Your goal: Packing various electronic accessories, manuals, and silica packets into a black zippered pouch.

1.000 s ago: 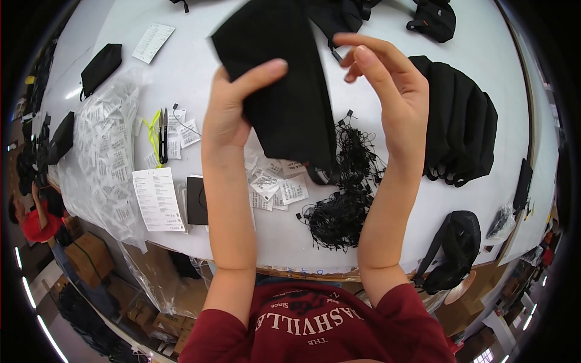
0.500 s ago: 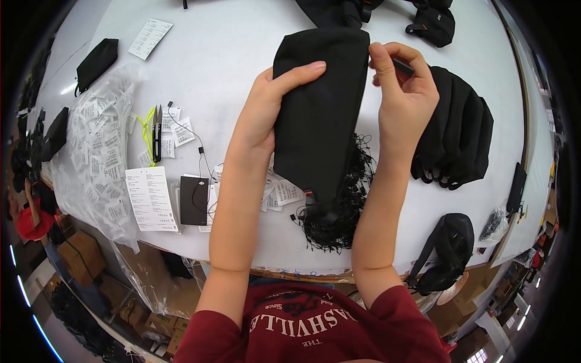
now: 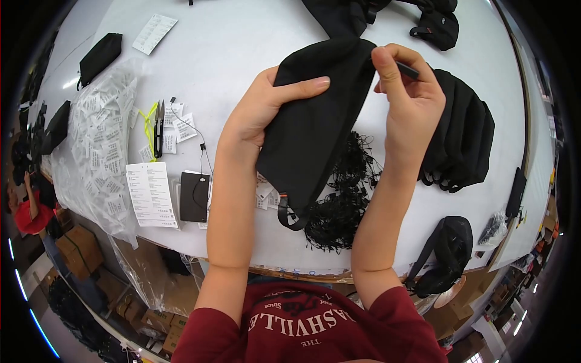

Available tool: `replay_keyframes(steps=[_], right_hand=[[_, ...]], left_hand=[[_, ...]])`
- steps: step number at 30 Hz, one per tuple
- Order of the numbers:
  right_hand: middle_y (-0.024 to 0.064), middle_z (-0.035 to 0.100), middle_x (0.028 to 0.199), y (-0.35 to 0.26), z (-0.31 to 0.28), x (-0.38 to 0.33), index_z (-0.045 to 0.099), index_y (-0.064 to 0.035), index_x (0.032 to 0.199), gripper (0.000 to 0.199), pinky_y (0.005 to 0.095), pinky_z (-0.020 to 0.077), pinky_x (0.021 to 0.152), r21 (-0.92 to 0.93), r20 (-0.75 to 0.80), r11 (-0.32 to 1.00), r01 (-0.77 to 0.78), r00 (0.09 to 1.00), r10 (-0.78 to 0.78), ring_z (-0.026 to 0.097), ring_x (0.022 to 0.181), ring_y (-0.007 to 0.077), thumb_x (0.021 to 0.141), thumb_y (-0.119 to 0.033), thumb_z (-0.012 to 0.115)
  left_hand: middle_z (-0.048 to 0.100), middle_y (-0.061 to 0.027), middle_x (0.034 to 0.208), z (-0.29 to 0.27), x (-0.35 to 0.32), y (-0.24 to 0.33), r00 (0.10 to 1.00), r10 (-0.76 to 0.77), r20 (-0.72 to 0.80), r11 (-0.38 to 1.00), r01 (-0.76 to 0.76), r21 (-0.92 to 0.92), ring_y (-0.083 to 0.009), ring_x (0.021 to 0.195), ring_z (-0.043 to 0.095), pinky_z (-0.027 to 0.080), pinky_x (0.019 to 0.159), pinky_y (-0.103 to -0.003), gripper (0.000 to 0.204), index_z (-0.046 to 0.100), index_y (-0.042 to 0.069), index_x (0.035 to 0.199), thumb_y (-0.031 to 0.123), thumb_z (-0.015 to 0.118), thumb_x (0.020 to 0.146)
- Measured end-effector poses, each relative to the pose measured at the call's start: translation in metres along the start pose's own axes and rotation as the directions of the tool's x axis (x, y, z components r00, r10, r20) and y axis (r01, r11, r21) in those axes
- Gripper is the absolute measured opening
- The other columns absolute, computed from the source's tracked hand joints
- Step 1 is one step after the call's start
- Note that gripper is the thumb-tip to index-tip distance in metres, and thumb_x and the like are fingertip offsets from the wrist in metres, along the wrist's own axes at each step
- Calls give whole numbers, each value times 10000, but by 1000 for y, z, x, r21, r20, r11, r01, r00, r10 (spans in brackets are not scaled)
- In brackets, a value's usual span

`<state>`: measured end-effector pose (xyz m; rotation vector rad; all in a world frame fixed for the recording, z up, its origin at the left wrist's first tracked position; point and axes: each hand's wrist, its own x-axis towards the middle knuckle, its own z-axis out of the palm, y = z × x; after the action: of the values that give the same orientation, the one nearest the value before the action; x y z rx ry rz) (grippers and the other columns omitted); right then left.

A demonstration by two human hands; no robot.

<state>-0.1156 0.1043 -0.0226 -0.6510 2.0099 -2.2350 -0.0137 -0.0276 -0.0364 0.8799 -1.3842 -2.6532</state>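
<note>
My left hand (image 3: 260, 109) is closed round the left side of a black fabric pouch (image 3: 321, 121), its thumb lying flat across the front. The pouch hangs tilted above the table, with a black strap loop (image 3: 292, 219) at its lower corner. At the upper right corner my right hand (image 3: 411, 91) is closed in a pinch. A short, stiff-looking black strip (image 3: 407, 69) shows between its fingers; whether it is joined to the pouch I cannot tell. Beneath the pouch lies a tangled heap of black cords (image 3: 342, 221).
Stacked black pouches (image 3: 463, 133) lie on the right, with a black mesh bag (image 3: 451, 254) nearer the edge. On the left are thread snips (image 3: 158, 130), a printed card (image 3: 150, 196), a black tag (image 3: 194, 196) and a clear bag of labels (image 3: 100, 139). More black bags (image 3: 439, 27) lie far off.
The pouch has tilted, its lower end swinging left, and its strap loop now shows. Both hands keep their hold; the right hand has moved slightly right.
</note>
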Motion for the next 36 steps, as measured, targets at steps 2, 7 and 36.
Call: replay_keyframes(steps=[2, 7, 36], right_hand=[[-40, 576, 675, -2, 2, -2, 665, -1, 825, 173, 154, 328, 526, -19, 29, 999, -42, 999, 42, 461, 590, 13, 804, -147, 755], [-14, 625, 689, -10, 17, -11, 669, -3, 811, 128, 158, 400, 556, -22, 282, 999, -38, 958, 42, 525, 609, 26, 794, -112, 734], [51, 603, 912, -17, 22, -23, 542, -47, 1125, 323, 228, 432, 667, -54, 551, 998, 22, 835, 12, 555, 748, 94, 842, -131, 672]], left_hand=[[684, -87, 865, -3, 0, 0, 1000, 29, -7, 999, -30, -29, -135, 696, 655, 536, 634, -241, 343, 641, -34, 1026, 152, 758, 763], [689, -94, 875, -14, 14, -8, 993, 114, -42, 966, -121, -230, -149, 704, 668, 548, 641, -248, 281, 646, -22, 1015, 159, 718, 812], [635, -128, 1130, -48, -1, 19, 833, 335, -439, 768, -512, -385, -193, 1035, 619, 513, 894, -358, 368, 575, -21, 1155, 242, 625, 902]])
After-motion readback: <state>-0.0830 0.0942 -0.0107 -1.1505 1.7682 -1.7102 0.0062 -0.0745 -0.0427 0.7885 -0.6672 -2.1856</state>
